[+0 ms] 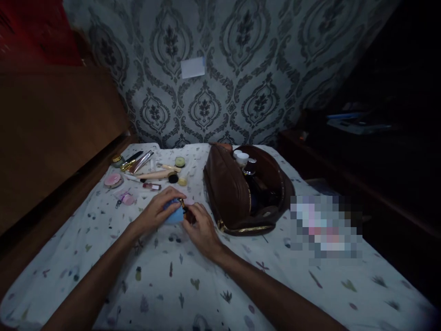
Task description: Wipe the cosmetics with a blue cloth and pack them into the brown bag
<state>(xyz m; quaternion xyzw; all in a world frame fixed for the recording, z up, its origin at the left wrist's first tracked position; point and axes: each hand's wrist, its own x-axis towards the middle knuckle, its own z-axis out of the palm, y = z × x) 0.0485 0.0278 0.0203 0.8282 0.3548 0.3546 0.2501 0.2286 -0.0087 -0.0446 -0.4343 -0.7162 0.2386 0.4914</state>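
My left hand is closed on a light blue cloth, part of which hangs below the fingers. Its fingertips meet the gold part of a small dark cosmetic tube. My right hand grips that tube from the other side, with thumb and fingers hiding its lower end. Both hands are just above the printed sheet. Beside my right hand stands an open brown leather bag, holding white-lidded jars and a bottle with a shiny cap.
Left of the bag lie a pink compact, a lip gloss tube, a green-lidded jar, a brush and several other cosmetics. A wooden cabinet borders the left. A blurred patch covers something at right.
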